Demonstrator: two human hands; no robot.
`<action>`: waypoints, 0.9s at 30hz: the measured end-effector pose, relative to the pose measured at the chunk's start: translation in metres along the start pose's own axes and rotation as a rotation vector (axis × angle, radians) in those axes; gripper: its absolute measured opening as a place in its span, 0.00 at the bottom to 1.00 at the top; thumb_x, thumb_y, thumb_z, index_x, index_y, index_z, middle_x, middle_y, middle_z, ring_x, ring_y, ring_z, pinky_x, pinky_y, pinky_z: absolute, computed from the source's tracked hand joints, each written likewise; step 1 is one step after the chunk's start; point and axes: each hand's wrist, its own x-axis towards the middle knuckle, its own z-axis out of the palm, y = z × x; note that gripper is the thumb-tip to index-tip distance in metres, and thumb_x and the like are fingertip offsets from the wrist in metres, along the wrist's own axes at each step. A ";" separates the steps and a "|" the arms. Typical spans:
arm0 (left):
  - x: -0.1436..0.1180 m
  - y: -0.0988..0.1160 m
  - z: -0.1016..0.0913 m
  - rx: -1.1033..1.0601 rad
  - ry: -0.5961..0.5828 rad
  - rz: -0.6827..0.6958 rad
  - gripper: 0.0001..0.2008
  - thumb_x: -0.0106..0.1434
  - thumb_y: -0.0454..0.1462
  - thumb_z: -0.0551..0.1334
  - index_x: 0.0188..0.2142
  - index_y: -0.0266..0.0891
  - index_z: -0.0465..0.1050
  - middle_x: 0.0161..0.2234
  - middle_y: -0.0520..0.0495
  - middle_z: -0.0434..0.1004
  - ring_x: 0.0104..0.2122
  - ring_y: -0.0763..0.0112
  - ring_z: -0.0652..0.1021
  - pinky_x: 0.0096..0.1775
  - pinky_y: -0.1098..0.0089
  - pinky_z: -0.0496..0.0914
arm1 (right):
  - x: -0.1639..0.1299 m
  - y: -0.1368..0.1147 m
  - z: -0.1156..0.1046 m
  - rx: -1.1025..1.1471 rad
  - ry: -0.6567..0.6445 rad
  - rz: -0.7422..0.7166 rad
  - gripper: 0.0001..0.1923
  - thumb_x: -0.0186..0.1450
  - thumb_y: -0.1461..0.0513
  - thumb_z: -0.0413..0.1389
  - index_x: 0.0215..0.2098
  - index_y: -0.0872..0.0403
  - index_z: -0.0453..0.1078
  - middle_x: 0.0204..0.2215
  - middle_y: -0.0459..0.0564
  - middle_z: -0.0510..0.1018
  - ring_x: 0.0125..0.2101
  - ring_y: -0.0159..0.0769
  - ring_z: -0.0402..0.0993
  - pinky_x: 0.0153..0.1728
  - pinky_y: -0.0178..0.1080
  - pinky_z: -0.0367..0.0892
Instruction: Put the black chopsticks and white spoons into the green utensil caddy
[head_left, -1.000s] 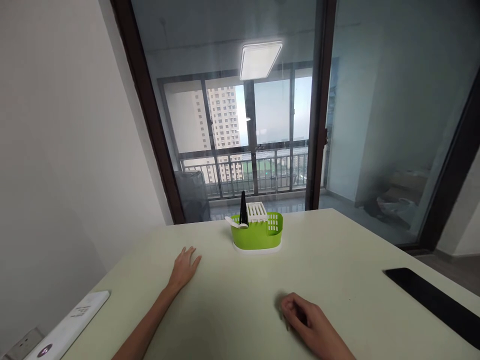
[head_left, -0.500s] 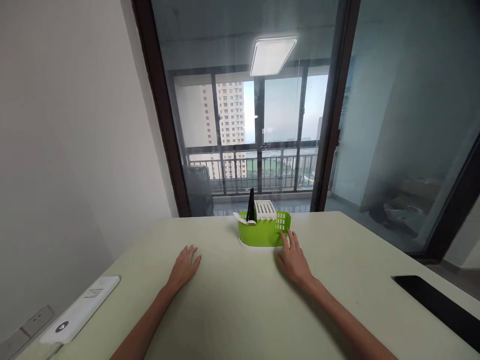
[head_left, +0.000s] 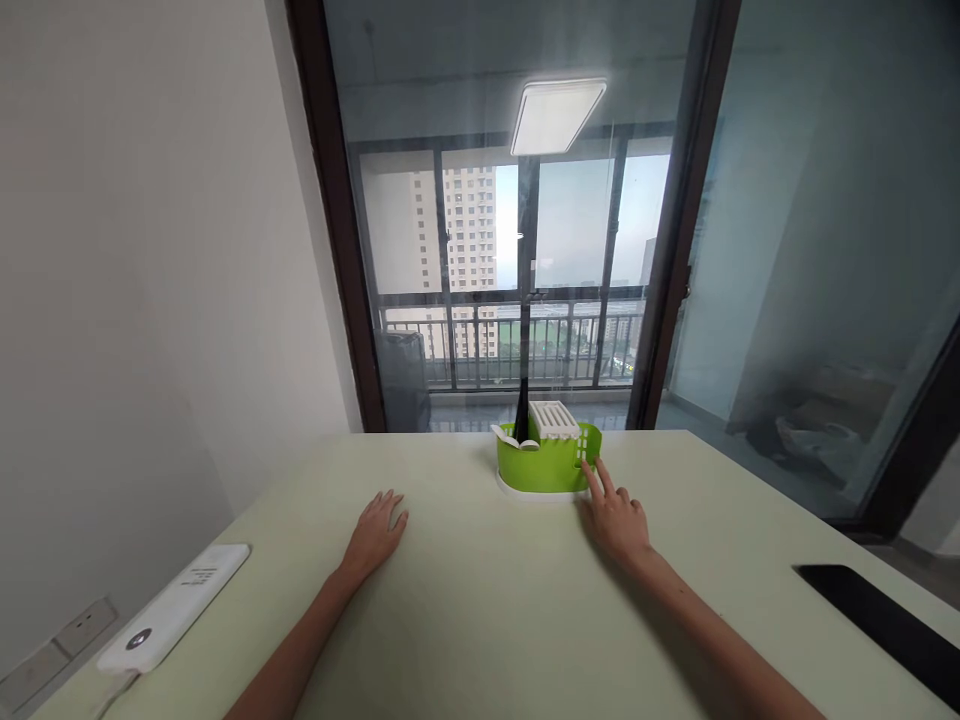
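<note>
A green cutlery holder (head_left: 534, 470) with a white base stands at the far side of the table. It has a white slotted rack (head_left: 555, 418) on top, black chopsticks (head_left: 523, 412) upright in it, and white spoons (head_left: 517, 441) lying across its left rim. My right hand (head_left: 619, 522) is at the holder's right end. Its index and middle fingers stretch apart toward the perforated side and seem to touch it, while the other fingers curl in. To the left, my left hand (head_left: 373, 532) lies palm down on the table, fingers extended, holding nothing.
On the pale table (head_left: 465, 620), a white device with a cable (head_left: 176, 608) lies at the left edge. A black flat object (head_left: 877, 620) lies at the right edge. Beyond the table is a glass sliding door (head_left: 480, 350); a wall stands on the left.
The holder has shifted slightly right, with my right hand moving right too. That hand's outer fingers have curled in. My left hand stays in place; the view has turned slightly.
</note>
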 end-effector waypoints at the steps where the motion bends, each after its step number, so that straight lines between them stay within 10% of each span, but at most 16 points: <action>1: 0.000 0.000 0.000 0.000 -0.001 0.001 0.29 0.70 0.47 0.49 0.62 0.33 0.69 0.66 0.38 0.66 0.67 0.54 0.63 0.67 0.55 0.57 | 0.002 0.004 0.000 -0.008 -0.010 0.012 0.33 0.73 0.59 0.37 0.75 0.48 0.44 0.75 0.49 0.42 0.48 0.53 0.72 0.44 0.57 0.71; 27: -0.002 0.005 -0.001 0.028 -0.068 0.001 0.29 0.71 0.47 0.48 0.64 0.35 0.67 0.68 0.37 0.62 0.69 0.52 0.60 0.66 0.54 0.55 | 0.041 0.138 -0.010 0.007 -0.209 0.295 0.32 0.73 0.52 0.37 0.74 0.43 0.47 0.75 0.57 0.43 0.47 0.54 0.79 0.46 0.57 0.70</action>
